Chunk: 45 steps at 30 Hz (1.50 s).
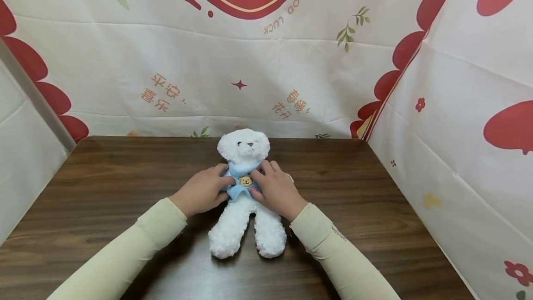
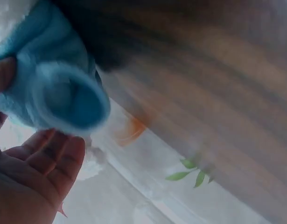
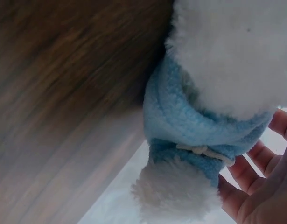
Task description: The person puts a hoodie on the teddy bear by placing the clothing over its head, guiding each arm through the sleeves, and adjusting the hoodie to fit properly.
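A white plush bear (image 1: 243, 149) in a light blue top (image 1: 239, 191) lies face up on the table, head away from me. On its chest shows a yellow bear-face patch (image 1: 245, 180). My left hand (image 1: 204, 192) grips the top's left side in the head view. In the left wrist view a sleeve opening (image 2: 71, 100) faces the camera, with the fingers under it and the thumb on the cloth. My right hand (image 1: 281, 191) holds the other side beside the patch. A fluffy paw (image 3: 176, 191) sticks out below a cream cord (image 3: 201, 150) in the right wrist view.
The dark wooden table (image 1: 125, 170) runs back to a printed white curtain (image 1: 233, 68). A second patterned curtain (image 1: 466, 152) borders the right side, and a pale panel (image 1: 25, 152) stands at the left.
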Available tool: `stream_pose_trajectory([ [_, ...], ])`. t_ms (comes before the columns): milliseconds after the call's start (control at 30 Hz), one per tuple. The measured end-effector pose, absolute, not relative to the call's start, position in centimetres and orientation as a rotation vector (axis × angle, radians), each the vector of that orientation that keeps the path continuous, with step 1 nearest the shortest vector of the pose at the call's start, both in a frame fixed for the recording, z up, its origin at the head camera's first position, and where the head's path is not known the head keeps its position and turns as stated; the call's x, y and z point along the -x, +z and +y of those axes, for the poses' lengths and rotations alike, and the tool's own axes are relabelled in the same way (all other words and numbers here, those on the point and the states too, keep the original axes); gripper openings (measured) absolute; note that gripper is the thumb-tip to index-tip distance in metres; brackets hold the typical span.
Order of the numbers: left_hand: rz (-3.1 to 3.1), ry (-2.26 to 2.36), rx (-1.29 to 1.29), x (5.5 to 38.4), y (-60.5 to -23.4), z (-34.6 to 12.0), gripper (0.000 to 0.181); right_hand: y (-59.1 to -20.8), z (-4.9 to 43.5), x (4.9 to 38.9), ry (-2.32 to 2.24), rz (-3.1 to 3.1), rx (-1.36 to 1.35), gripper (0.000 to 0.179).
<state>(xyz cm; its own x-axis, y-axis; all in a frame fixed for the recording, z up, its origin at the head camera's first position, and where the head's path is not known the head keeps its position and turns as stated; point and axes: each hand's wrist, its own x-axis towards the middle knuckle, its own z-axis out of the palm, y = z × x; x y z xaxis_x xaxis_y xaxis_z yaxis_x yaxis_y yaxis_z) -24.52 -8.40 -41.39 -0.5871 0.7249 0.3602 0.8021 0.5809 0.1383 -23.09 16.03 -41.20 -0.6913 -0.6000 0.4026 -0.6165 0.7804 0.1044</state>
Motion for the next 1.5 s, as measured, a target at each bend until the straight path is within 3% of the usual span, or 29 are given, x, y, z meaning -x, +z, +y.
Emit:
stream_pose_trajectory([
  [100,-2.515,-0.366,1.266,24.8,-41.3,-8.1,0.01,-41.2,15.8,23.0,0.046,-2.549,-0.932,0.021],
  [333,-2.535,-0.327,1.241,24.9,-41.5,-7.5,0.008,-41.2,15.8,22.9,0.07,-2.544,-0.944,0.019],
  [567,-2.502,-0.271,1.233,24.8,-41.6,-7.4,0.022,-41.4,16.1,23.1,0.069,-2.563,-0.941,0.02],
  [1233,-2.574,-0.139,1.171,25.5,-41.1,-6.8,0.02,-41.5,15.5,22.9,-0.044,-2.53,-0.918,0.024],
  [1500,-2.681,-0.274,1.22,25.0,-40.5,-8.8,0.041,-41.4,15.5,22.8,-0.042,-2.571,-0.86,0.036],
])
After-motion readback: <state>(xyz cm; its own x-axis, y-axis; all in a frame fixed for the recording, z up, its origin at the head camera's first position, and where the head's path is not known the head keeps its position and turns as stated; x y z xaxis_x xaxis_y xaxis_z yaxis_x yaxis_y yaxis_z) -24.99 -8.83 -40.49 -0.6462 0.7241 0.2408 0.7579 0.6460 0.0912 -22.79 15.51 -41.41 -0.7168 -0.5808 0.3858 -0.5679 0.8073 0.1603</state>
